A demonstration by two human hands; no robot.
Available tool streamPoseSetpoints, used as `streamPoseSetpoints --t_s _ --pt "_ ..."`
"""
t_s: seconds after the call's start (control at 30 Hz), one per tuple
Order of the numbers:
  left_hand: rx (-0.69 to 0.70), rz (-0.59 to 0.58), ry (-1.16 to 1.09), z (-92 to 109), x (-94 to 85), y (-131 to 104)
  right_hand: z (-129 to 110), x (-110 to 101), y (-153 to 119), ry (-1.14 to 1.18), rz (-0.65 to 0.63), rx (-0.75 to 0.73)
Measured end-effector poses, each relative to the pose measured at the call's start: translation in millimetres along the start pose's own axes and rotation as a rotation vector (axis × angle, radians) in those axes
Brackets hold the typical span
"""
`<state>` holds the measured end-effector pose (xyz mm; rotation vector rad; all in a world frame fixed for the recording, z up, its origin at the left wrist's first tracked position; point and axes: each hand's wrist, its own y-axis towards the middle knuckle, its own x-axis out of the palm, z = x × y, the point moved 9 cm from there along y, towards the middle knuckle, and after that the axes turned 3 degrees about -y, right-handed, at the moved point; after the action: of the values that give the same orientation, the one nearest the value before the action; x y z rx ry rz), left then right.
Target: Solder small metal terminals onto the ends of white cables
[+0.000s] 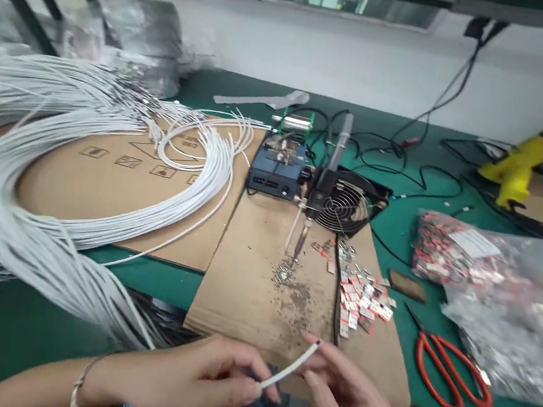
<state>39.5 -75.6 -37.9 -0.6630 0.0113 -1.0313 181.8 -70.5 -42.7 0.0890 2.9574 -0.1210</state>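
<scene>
My left hand (206, 383), with a bracelet on its wrist, pinches a thin white cable (289, 369) between thumb and forefinger. The cable's free end curves up to the right and shows a small dark tip. At that tip my right hand (349, 400) has its forefinger touching or just behind the cable, with the thumb held apart below. Beyond both hands, a soldering iron (321, 190) is clamped tip down over a small heap of solder bits (284, 274). Small red and white connector pieces (363, 301) lie in a pile to the right of it.
Coiled white cables (95, 233) cover the left side. A blue soldering unit (276, 170), a solder spool (293, 122) and a black fan (349, 204) stand behind the cardboard (229, 292). Red-handled scissors (449, 373) and plastic bags of parts (506, 290) lie right.
</scene>
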Motion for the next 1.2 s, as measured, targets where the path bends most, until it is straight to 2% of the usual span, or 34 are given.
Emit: streamPoseSetpoints --t_s 0.1,0.23,0.43,0.5,0.6,0.7,0.8,0.87,0.93,1.03,1.2 --pt "-0.068 0.068 0.107 -10.3 -6.6 -7.2 -1.4 25.0 14.7 0.108 -0.181 0.079" --pt "-0.040 0.154 0.148 -11.5 -10.5 -10.8 -2.5 32.1 19.6 0.129 -0.220 0.115" --pt "0.240 0.309 -0.015 -8.4 -12.8 11.6 -10.7 43.1 7.7 0.042 -0.287 0.014" --pt "0.356 0.420 0.102 -0.1 -17.8 10.7 -16.1 40.2 7.0 0.027 -0.232 -0.042" --pt "0.522 0.530 0.337 17.0 -17.6 -1.3 -17.7 31.7 10.3 0.195 -0.144 -0.047" --pt "0.546 0.512 0.311 18.1 -16.6 -7.1 -15.6 18.4 16.1 0.364 -0.073 -0.041" --pt "0.460 0.458 0.010 4.2 -20.8 -1.6 -14.6 5.3 17.7 0.395 0.008 -0.071" --pt "0.408 0.434 -0.165 -4.0 -22.3 3.8 -13.8 11.9 16.1 0.292 -0.040 -0.066" --pt "0.373 0.433 -0.237 -8.0 -23.7 7.4 -14.5 27.0 13.7 0.134 -0.149 -0.069" --pt "0.355 0.422 -0.213 -7.4 -24.1 8.8 -19.3 39.2 12.7 -0.003 -0.220 -0.107" --pt "0.389 0.401 -0.023 -0.3 -22.9 4.8 -27.0 36.5 16.5 -0.061 -0.242 -0.133"
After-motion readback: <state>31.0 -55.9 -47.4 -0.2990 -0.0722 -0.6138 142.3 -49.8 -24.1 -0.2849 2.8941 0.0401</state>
